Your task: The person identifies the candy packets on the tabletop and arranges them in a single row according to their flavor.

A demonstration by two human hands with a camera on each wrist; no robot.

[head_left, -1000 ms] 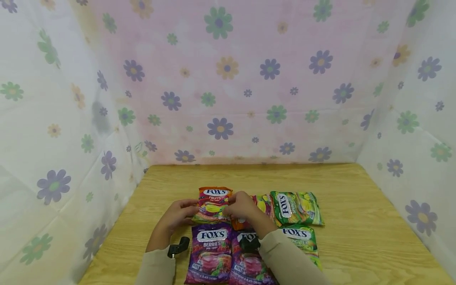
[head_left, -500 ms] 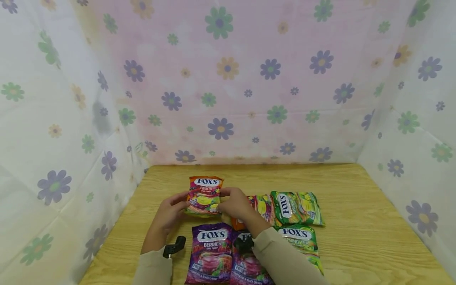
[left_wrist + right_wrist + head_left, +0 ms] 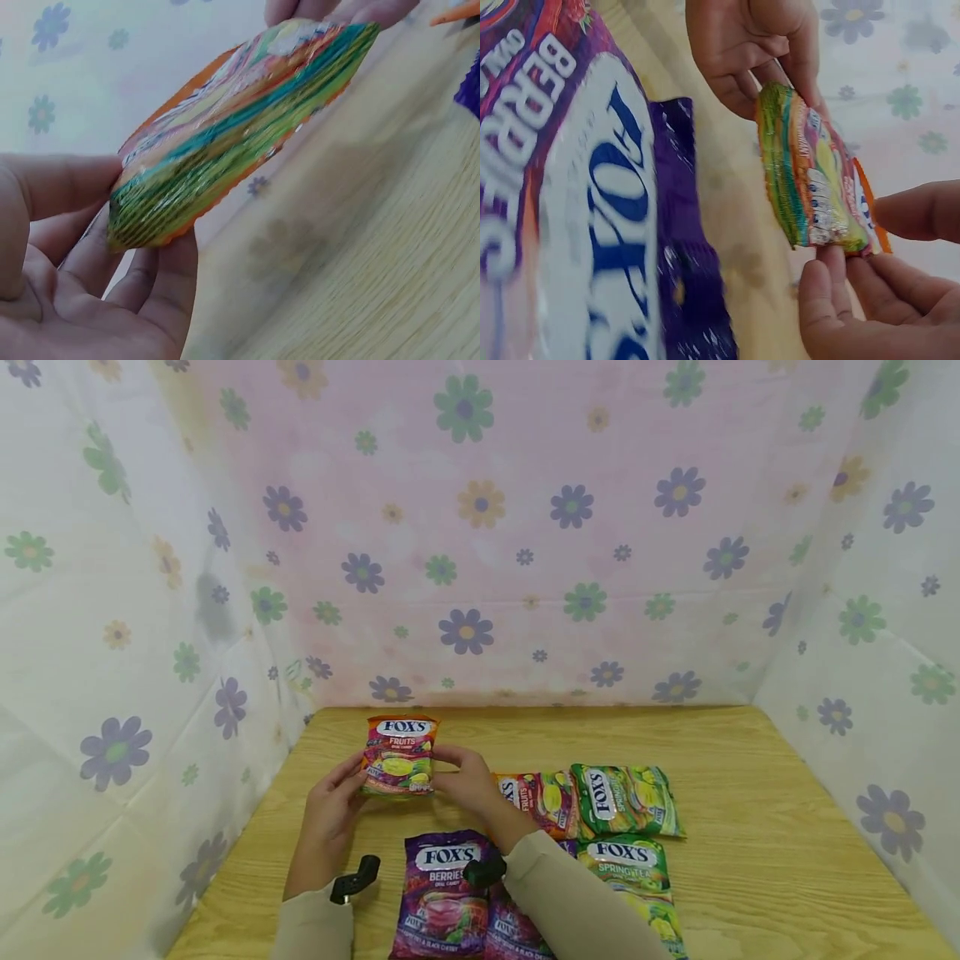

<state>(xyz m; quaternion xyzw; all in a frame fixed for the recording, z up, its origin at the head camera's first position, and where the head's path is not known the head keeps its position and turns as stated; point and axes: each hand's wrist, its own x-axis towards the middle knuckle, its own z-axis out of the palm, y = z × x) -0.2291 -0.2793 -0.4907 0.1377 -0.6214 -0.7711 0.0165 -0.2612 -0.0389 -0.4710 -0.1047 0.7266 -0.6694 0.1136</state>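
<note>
An orange-topped bag of Fox's Fruits candy [image 3: 400,758] is held up off the table, its label facing the head camera. My left hand [image 3: 332,802] pinches its left edge, thumb in front and fingers behind, as the left wrist view shows with the bag's striped bottom end [image 3: 240,142]. On the other side my right hand [image 3: 468,783] grips the right edge; in the right wrist view its thumb and fingers [image 3: 922,214] close on the bag. Below the hands lies a purple Berries candy bag [image 3: 442,906].
A second Fruits bag [image 3: 551,802] lies sideways right of my right hand, beside a green Spring Tea bag [image 3: 630,800]. Nearer, another purple bag [image 3: 513,927] is partly under my right forearm, next to a second Spring Tea bag [image 3: 637,881]. Flowered cloth [image 3: 525,527] walls the wooden table [image 3: 780,860].
Both hands have lifted the Fruits bag and carried it left and toward the back. The sideways Fruits bag now shows more from behind my right hand. The other bags stay in place.
</note>
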